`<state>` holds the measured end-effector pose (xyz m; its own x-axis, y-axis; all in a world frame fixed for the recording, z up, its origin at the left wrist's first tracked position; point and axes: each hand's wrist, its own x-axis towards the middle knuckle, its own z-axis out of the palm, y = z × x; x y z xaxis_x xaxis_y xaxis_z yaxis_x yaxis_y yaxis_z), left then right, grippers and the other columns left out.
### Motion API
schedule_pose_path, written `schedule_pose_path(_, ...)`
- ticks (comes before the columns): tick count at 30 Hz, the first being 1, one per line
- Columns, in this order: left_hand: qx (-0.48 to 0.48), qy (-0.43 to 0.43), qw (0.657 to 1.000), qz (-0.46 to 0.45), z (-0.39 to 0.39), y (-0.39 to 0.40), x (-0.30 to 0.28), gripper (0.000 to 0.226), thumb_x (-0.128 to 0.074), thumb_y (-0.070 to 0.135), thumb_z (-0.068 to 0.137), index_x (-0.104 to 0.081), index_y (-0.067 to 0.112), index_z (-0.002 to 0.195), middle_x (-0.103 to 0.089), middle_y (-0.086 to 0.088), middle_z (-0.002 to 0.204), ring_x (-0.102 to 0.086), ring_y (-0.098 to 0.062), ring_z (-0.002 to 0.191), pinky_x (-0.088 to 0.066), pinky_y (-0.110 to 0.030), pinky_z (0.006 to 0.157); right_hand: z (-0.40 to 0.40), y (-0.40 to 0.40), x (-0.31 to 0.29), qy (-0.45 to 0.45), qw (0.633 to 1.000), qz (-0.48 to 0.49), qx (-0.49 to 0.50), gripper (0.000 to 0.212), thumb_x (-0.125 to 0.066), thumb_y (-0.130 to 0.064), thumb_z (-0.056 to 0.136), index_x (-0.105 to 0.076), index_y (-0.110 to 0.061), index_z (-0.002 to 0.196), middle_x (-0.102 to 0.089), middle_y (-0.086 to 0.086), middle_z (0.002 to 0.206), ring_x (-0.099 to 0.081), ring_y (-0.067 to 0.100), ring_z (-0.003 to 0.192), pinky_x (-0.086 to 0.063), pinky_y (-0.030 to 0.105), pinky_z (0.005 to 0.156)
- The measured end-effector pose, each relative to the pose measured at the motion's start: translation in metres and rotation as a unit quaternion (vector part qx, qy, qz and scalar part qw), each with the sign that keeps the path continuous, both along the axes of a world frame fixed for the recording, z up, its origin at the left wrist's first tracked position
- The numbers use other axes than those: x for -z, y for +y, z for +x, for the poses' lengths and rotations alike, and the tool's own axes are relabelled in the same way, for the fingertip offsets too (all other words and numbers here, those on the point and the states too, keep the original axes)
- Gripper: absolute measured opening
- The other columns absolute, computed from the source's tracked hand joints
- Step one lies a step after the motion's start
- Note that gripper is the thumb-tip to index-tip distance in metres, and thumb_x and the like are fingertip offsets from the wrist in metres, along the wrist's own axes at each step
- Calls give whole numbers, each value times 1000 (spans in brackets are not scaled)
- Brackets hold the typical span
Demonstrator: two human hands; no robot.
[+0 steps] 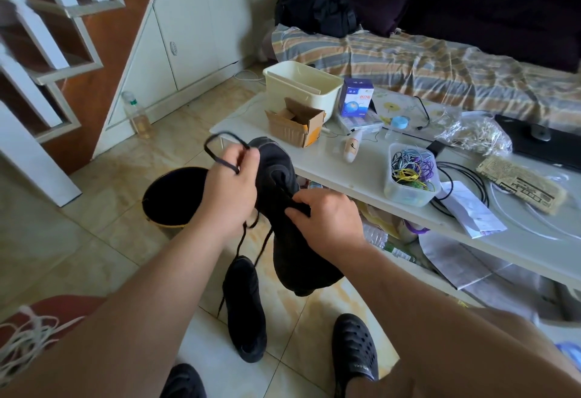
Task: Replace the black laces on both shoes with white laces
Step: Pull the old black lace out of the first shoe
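Black shoe (283,209) held mid-air, left fingers (248,154) pinching its loose black lace (220,158), right fingers (301,206) gripping the upper.

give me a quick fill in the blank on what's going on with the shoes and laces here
1. The left hand pulls a loop of ____ lace.
2. The right hand grips the held shoe, while the second shoe lies on the ____.
3. The white laces wait at the lower ____ of the view.

Missing words: black; floor; left
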<state>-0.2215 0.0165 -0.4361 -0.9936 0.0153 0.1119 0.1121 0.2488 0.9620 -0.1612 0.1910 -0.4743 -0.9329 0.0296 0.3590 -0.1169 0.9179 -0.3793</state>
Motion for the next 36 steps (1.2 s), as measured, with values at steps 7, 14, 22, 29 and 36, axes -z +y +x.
schedule_pose_path(7, -38, 105, 899, 424, 8, -32, -126, 20, -41, 26, 112, -43, 20, 94, -53, 10, 69, -30, -7, 53, -22, -21, 47, -4, 27, 32, -141, 985, -4, 100, 19, -67, -42, 91, -72, -31, 106, -68, 0, 94, -64, 29, 89, -43, 31, 69)
schedule_pose_path(14, -10, 146, 912, 384, -2, -60, -116, 16, -51, 29, 104, -46, 22, 90, -41, 12, 65, -30, -5, 50, -25, -20, 44, -2, 33, 41, -169, 980, -1, 107, 16, -66, -41, 90, -72, -30, 102, -58, -2, 84, -59, 27, 84, -43, 30, 67)
schedule_pose_path(22, 17, -99, 989, -106, 4, -12, 25, 11, -69, 37, 95, -69, 38, 106, -66, 12, 85, -63, -10, 76, -45, -27, 64, -5, 16, 26, -81, 995, -19, 53, 19, -68, -46, 92, -74, -32, 104, -70, -6, 86, -62, 21, 78, -50, 31, 69)
schedule_pose_path(29, 12, -44, 968, -246, -2, 2, 48, 23, -72, 43, 95, -62, 22, 91, -65, 10, 83, -63, -11, 82, -45, -30, 68, -2, 10, 16, -48, 998, -34, 26, 14, -70, -44, 91, -75, -33, 98, -71, -11, 85, -61, 15, 76, -49, 30, 68)
schedule_pose_path(36, 27, -26, 989, -145, 3, 7, 28, 34, -48, 46, 106, -61, 18, 93, -64, -1, 81, -60, -17, 74, -44, -35, 65, -3, 10, 17, -51, 998, -26, 26, 14, -71, -42, 92, -75, -31, 100, -71, -10, 87, -57, 15, 75, -44, 29, 67)
